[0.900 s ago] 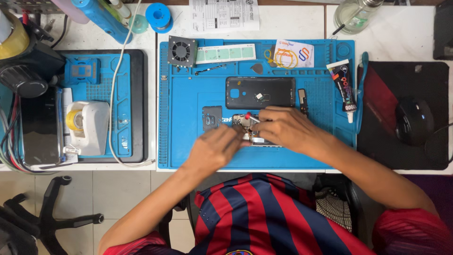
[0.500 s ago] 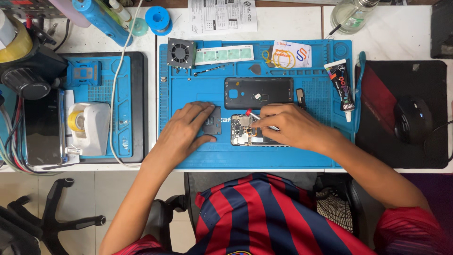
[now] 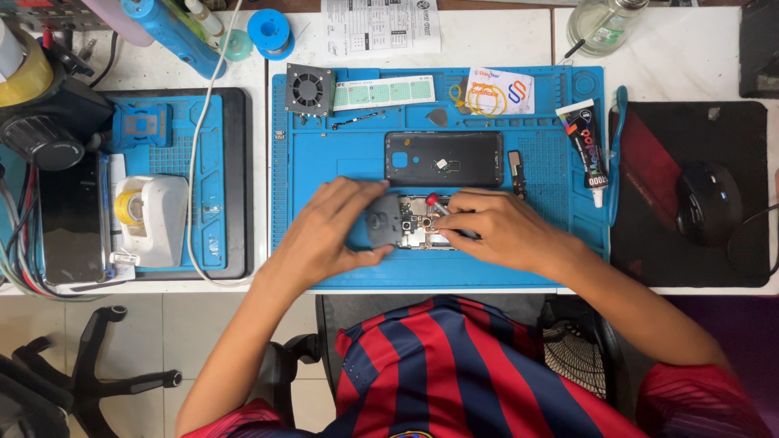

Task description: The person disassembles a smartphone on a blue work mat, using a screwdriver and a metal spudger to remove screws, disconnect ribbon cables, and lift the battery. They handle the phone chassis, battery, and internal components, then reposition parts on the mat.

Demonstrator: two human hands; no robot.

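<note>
An opened phone [image 3: 419, 225] with its circuit boards exposed lies on the blue work mat [image 3: 324, 170]. My left hand [image 3: 329, 231] holds a dark grey flat cover piece [image 3: 382, 221] at the phone's left end. My right hand [image 3: 495, 231] grips a thin tool with a red tip [image 3: 432, 199] whose point rests on the phone's board. The phone's black back cover [image 3: 442, 158] lies just beyond, further up the mat.
On the mat lie a small black fan [image 3: 307, 89], a green-white strip [image 3: 381, 92], a tube of glue [image 3: 586, 142] and blue tweezers [image 3: 618, 154]. A black mouse [image 3: 707, 203] sits on a pad at right. A tape dispenser [image 3: 150, 219] and second mat are at left.
My left hand moved left to the mat, took up the dark grey cover piece and brought it to the phone's left end. My right hand stayed at the phone with the tool.
</note>
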